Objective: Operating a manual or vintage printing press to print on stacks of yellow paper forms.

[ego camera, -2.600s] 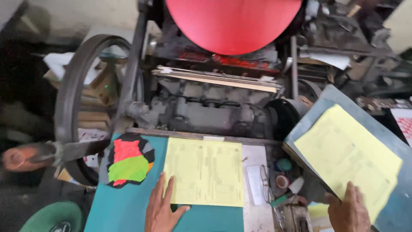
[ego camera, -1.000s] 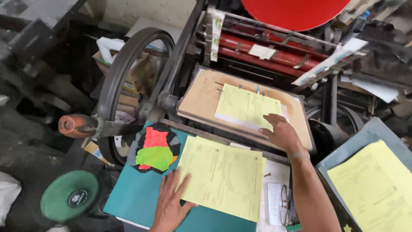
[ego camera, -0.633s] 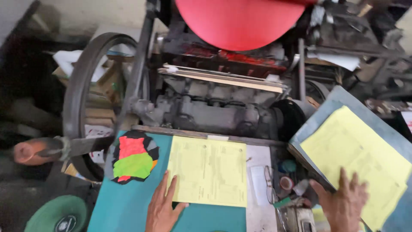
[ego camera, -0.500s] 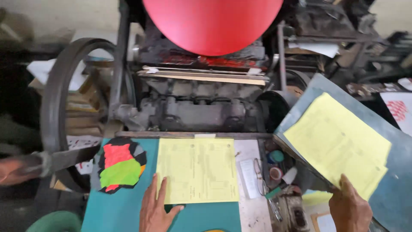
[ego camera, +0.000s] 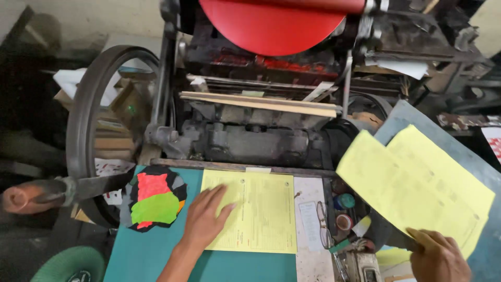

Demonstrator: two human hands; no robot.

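Observation:
My left hand [ego camera: 204, 222] lies flat with fingers spread on the left part of a stack of yellow printed sheets [ego camera: 261, 214] on the teal feed table [ego camera: 151, 256]. My right hand [ego camera: 437, 257] grips the lower corner of a single yellow sheet [ego camera: 389, 190], lifted and blurred above a second stack of yellow sheets [ego camera: 451, 180] on a grey board [ego camera: 412, 116] at the right. In front stands a black platen press with its wooden platen [ego camera: 258, 102] swung shut and a big red ink disc [ego camera: 274, 26] on top.
A large black flywheel [ego camera: 88, 120] with a handle [ego camera: 23, 196] stands at the left. A patch of red, green and black material [ego camera: 155, 197] lies on the teal table. Glasses [ego camera: 323, 227], small tins [ego camera: 344, 201] and a white card [ego camera: 308, 219] sit between the stacks.
My right hand has picked one yellow sheet off the right stack and lifts it toward the left. My left hand slid up onto the left stack.

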